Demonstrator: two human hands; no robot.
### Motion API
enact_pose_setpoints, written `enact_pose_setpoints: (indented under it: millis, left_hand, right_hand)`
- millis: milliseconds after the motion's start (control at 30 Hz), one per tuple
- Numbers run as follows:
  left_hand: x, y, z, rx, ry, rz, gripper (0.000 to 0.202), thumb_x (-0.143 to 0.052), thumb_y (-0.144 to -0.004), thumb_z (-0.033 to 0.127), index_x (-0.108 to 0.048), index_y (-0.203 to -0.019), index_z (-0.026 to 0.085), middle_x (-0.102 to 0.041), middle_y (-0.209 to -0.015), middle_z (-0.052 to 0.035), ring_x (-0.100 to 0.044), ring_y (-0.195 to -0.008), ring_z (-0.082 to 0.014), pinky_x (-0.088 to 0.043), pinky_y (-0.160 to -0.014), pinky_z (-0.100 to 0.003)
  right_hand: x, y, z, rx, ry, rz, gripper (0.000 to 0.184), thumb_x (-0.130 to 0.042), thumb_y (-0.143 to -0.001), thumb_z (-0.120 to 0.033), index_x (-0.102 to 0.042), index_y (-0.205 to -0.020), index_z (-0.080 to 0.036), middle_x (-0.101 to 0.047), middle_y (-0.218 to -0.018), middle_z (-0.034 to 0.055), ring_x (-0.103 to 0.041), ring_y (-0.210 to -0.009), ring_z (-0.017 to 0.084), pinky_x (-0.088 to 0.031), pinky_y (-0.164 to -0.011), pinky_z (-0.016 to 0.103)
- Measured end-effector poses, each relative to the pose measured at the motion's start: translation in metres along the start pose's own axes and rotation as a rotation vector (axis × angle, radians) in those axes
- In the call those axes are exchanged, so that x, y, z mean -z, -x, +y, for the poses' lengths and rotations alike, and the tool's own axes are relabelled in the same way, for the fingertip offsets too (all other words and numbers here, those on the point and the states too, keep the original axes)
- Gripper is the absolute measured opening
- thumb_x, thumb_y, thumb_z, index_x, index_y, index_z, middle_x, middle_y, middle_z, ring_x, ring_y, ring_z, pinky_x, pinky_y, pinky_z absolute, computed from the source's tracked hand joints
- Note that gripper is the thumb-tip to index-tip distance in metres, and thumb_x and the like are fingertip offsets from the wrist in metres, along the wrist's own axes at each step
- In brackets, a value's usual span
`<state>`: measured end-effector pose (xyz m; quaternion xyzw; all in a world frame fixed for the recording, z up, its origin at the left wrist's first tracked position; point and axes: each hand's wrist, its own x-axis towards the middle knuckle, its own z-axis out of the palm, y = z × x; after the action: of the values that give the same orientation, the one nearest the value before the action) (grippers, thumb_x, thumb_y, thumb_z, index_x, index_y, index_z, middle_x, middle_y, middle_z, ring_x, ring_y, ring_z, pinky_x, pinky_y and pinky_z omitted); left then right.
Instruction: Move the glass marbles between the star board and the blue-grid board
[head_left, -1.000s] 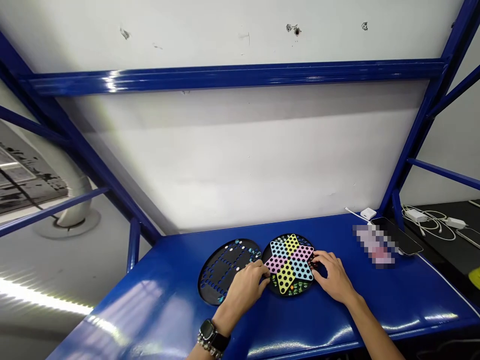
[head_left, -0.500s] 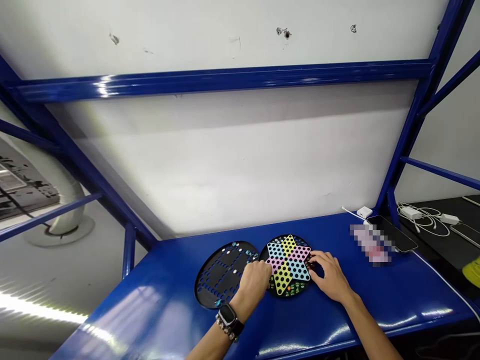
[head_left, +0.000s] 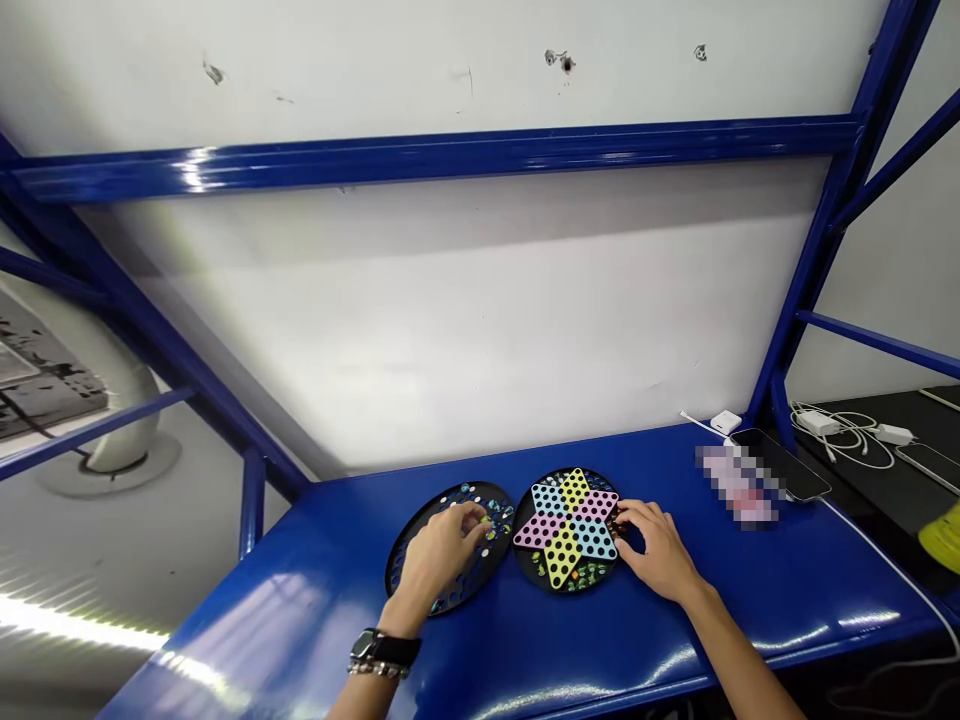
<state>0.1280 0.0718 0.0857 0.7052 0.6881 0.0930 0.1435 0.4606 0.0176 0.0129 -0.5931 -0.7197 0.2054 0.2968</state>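
A round black board with a pastel six-pointed star full of holes, a Chinese checkers board (head_left: 568,541), lies flat on the blue table. My right hand (head_left: 658,550) grips its right edge, thumb and forefinger apart on the star's side. Small coloured pieces (head_left: 589,575) sit around the star, green ones at the front. To the left is a second round black board (head_left: 400,540) with blue-edged slots, partly covered by my left hand (head_left: 439,555). That hand hovers there with curled fingers slightly apart. Yellow-green and white pieces (head_left: 489,535) show just beyond its fingertips.
A phone (head_left: 780,465), a blurred pink item (head_left: 739,485) and a white charger (head_left: 725,422) lie at the table's right end. A white cable (head_left: 892,565) runs along that side. Blue frame bars (head_left: 450,160) cross the white wall behind.
My left hand has moved left from the star's edge to above the other black board. Yellow-green and white pieces now show by its fingertips. My right hand stays at the star board.
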Motion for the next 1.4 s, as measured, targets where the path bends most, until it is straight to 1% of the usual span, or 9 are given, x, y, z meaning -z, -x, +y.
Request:
enact_pose_setpoints:
  millis: [133, 233, 300, 433, 567, 733, 933, 1300, 1400]
  left_hand:
    - [-0.009, -0.002, -0.026, 0.015, 0.084, -0.081, 0.028, -0.055, -0.088, 0.037, -0.073, -0.097, 0.018, -0.079, -0.093, -0.0055, -0.071, -0.088, -0.0203, -0.051, -0.079, -0.027]
    - [-0.016, -0.001, -0.03, 0.011, 0.203, -0.115, 0.036, -0.049, -0.089, 0.042, -0.073, -0.101, 0.017, -0.079, -0.091, -0.0054, -0.073, -0.087, -0.0206, -0.054, -0.078, -0.026]
    - [-0.018, 0.0, -0.029, 0.031, 0.306, -0.082, 0.041, -0.046, -0.09, 0.044, -0.072, -0.105, 0.016, -0.079, -0.091, -0.0066, -0.074, -0.089, -0.0224, -0.056, -0.079, -0.029]
    - [-0.019, 0.009, -0.011, -0.045, 0.32, 0.0, 0.037, -0.047, -0.09, 0.04, -0.071, -0.107, 0.019, -0.079, -0.097, -0.0061, -0.072, -0.092, -0.0215, -0.054, -0.085, -0.03]
    - [-0.023, 0.024, 0.023, -0.262, 0.141, -0.137, 0.028, -0.054, -0.091, 0.034, -0.071, -0.111, 0.027, -0.074, -0.115, -0.0018, -0.067, -0.106, -0.0192, -0.051, -0.091, -0.028]
    - [-0.022, 0.031, 0.055, -0.308, -0.165, -0.206, 0.019, -0.059, -0.091, 0.029, -0.072, -0.104, 0.026, -0.069, -0.115, -0.0032, -0.064, -0.11, -0.0222, -0.05, -0.088, -0.031]
    - [-0.02, 0.031, 0.067, -0.252, -0.295, -0.24, 0.02, -0.061, -0.091, 0.028, -0.074, -0.105, 0.026, -0.069, -0.115, -0.006, -0.065, -0.109, -0.0233, -0.05, -0.086, -0.03]
    - [-0.026, 0.028, 0.081, -0.19, -0.313, -0.282, 0.008, -0.069, -0.083, 0.023, -0.072, -0.076, 0.02, -0.075, -0.083, -0.007, -0.073, -0.09, -0.0271, -0.048, -0.073, -0.03]
    - [-0.02, 0.027, 0.077, -0.178, -0.249, -0.248, 0.008, -0.067, -0.085, 0.026, -0.074, -0.086, 0.022, -0.077, -0.089, -0.0047, -0.073, -0.09, -0.0244, -0.047, -0.073, -0.028]
  right_hand:
    - [-0.001, 0.0, 0.002, 0.0, 0.007, 0.002, 0.017, -0.053, -0.091, -0.033, -0.064, -0.104, -0.029, -0.063, -0.135, 0.0036, -0.057, -0.119, 0.028, -0.045, -0.098, 0.049]
    - [-0.002, 0.0, 0.003, 0.01, 0.02, 0.012, 0.017, -0.054, -0.091, -0.033, -0.064, -0.104, -0.029, -0.063, -0.135, 0.0031, -0.058, -0.118, 0.027, -0.046, -0.097, 0.048]
    - [-0.002, 0.0, 0.004, 0.015, 0.03, 0.016, 0.018, -0.054, -0.09, -0.033, -0.064, -0.105, -0.029, -0.064, -0.135, 0.003, -0.058, -0.117, 0.027, -0.046, -0.096, 0.047]
    - [-0.002, -0.001, 0.004, 0.014, 0.038, 0.01, 0.018, -0.054, -0.09, -0.032, -0.064, -0.104, -0.029, -0.064, -0.135, 0.0034, -0.058, -0.117, 0.027, -0.047, -0.095, 0.047]
    - [-0.003, -0.001, 0.005, 0.011, 0.039, 0.008, 0.018, -0.054, -0.09, -0.033, -0.065, -0.105, -0.029, -0.063, -0.135, 0.0036, -0.058, -0.118, 0.027, -0.046, -0.096, 0.047]
    - [-0.003, 0.0, 0.005, 0.007, 0.036, 0.009, 0.019, -0.054, -0.091, -0.033, -0.065, -0.105, -0.029, -0.063, -0.136, 0.0033, -0.058, -0.119, 0.027, -0.046, -0.096, 0.046]
    - [-0.002, -0.001, 0.004, -0.001, 0.01, -0.008, 0.02, -0.053, -0.09, -0.033, -0.065, -0.106, -0.029, -0.063, -0.136, 0.0037, -0.057, -0.119, 0.028, -0.045, -0.097, 0.047]
    - [-0.001, -0.001, 0.003, 0.006, 0.025, -0.001, 0.019, -0.054, -0.09, -0.032, -0.065, -0.105, -0.028, -0.063, -0.135, 0.0035, -0.057, -0.118, 0.026, -0.046, -0.097, 0.045]
    - [-0.001, -0.001, 0.002, 0.006, 0.025, 0.014, 0.018, -0.055, -0.089, -0.031, -0.065, -0.104, -0.028, -0.064, -0.134, 0.0036, -0.058, -0.117, 0.026, -0.046, -0.096, 0.046]
